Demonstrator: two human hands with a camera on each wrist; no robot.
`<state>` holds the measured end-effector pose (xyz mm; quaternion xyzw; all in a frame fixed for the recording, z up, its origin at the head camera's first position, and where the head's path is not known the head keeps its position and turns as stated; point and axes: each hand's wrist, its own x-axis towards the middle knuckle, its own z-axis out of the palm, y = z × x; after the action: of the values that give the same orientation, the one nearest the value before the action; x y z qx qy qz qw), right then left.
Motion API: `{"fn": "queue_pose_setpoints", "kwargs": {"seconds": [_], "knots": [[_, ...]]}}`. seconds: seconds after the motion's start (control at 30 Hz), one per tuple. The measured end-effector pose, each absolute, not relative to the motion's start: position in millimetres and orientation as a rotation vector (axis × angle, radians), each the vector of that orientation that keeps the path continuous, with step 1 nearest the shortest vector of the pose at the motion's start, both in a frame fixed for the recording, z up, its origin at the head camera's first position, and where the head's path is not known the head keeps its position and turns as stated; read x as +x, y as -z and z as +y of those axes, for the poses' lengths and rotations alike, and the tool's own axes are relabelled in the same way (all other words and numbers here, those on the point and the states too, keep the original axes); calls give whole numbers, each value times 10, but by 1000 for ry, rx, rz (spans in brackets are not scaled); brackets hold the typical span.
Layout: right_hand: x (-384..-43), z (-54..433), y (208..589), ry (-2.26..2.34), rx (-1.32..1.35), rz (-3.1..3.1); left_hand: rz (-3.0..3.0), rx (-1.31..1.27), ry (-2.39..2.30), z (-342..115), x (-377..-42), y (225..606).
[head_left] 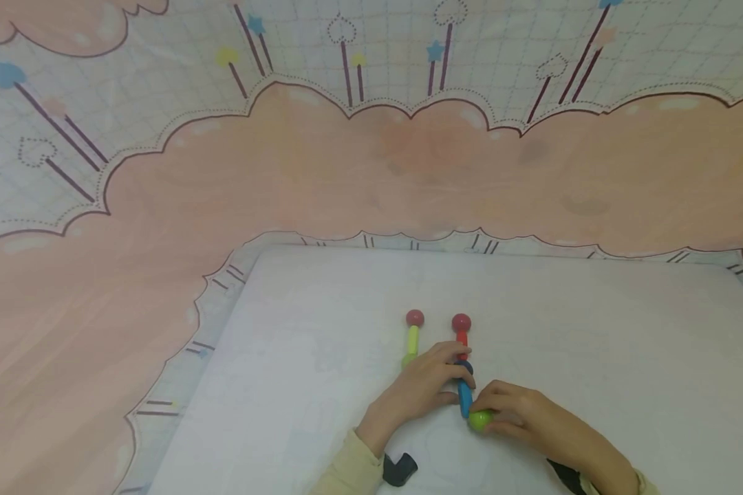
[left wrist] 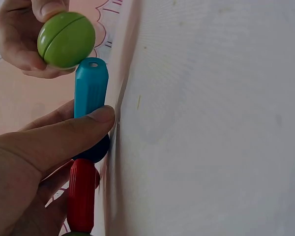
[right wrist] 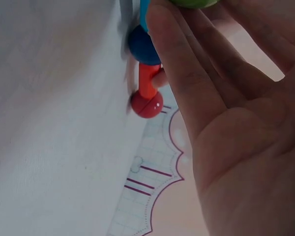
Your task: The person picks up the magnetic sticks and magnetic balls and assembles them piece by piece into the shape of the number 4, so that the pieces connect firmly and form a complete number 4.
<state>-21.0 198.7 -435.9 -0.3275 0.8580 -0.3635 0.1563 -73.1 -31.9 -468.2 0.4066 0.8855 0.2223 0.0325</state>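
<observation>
My left hand (head_left: 422,386) grips a chain of toy pieces with thumb and fingers. In that chain, a red ball (head_left: 461,322) joins a red stick (left wrist: 81,194), followed by a dark blue ball (right wrist: 145,45) and a light blue stick (left wrist: 91,88) with a small slot in its tip. Between thumb and fingertips, my right hand (head_left: 523,412) pinches a green ball (left wrist: 66,40) with a groove around it. The ball is right at the blue stick's free end. Beyond my left hand lies a second piece: a red ball (head_left: 415,317), a yellow-green stick (head_left: 413,339) and a partly hidden green ball (head_left: 408,359).
A white board (head_left: 297,330) lies under the work. Around it spreads a pink cloth (head_left: 322,172) printed with scalloped edges and stick shapes. Close to my left wrist is a black curved object (head_left: 400,470), and another dark piece (head_left: 565,474) shows beneath my right forearm.
</observation>
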Motion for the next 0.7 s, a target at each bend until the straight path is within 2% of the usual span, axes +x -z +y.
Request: {"fn": "queue_pose_setpoints", "kwargs": {"seconds": [0.7], "knots": [[-175, 1896, 4444, 1019, -832, 2385, 2713, 1237, -695, -315, -722, 4646]]}}
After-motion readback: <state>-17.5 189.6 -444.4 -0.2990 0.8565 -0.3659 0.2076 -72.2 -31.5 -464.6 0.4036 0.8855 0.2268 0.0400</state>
